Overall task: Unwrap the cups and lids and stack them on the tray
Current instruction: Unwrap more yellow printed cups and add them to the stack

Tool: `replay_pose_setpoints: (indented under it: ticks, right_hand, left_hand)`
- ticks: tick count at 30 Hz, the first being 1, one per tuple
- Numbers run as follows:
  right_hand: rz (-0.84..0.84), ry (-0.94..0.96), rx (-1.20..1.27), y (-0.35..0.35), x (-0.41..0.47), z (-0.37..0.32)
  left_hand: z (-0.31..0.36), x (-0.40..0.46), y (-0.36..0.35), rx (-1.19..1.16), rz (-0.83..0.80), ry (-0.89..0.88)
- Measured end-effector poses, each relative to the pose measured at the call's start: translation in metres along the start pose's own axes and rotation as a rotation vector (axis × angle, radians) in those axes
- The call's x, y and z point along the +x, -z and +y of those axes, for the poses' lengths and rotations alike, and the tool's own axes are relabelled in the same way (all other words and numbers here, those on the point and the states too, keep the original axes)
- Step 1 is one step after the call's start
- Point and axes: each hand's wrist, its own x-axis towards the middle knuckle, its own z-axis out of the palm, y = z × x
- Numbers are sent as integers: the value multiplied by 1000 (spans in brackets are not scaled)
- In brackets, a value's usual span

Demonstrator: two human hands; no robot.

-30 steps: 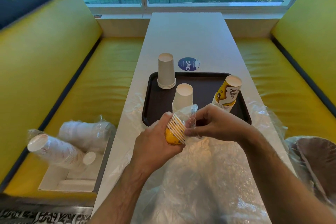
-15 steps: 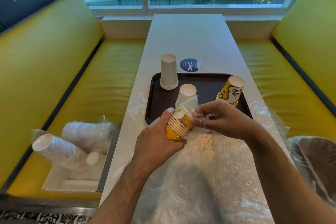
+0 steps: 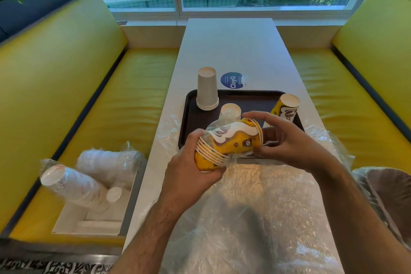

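1. Two hands meet at the centre of the frame over the near edge of the tray (image 3: 189, 118): the left hand (image 3: 191, 162) curls round the rim end of a stack of yellow printed cups (image 3: 231, 142), gripping it.
2. The right hand (image 3: 287, 140) has its fingers loosely spread around the stack's other end, fingertips touching it (whether it pinches the clear wrap (image 3: 216, 128) cannot be told).
3. The stack lies tilted, still partly sheathed in the wrap.
4. On the dark tray stand a stack of plain white cups (image 3: 206, 89) upside down at its upper left, a single white cup (image 3: 230, 111) mid-tray, and a yellow printed cup (image 3: 287, 107) leaning at the right.
5. Crumpled clear plastic (image 3: 255, 218) covers the counter (image 3: 231, 51) in the lower centre.
6. At lower left, wrapped sleeves of white cups (image 3: 75, 187) lie in a box (image 3: 89, 227) on the yellow bench.
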Motion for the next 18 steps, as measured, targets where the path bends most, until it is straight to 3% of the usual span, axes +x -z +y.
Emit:
replay_pose_setpoints:
  ticks: [4,11,15,18]
  right_hand:
    - [115,8,-166,-3,-1,0]
    - [79,-38,-367,-13,1,8]
    - [34,-33,-274,-12,-4,16]
    - [89,-19,-238,-11,-6,14]
  left_hand:
    - [1,0,-1,-72,23,6]
    - [9,5,-6,-170,64,45]
    - [11,9,-7,-206,84,64]
    - [13,11,-8,-230,83,73]
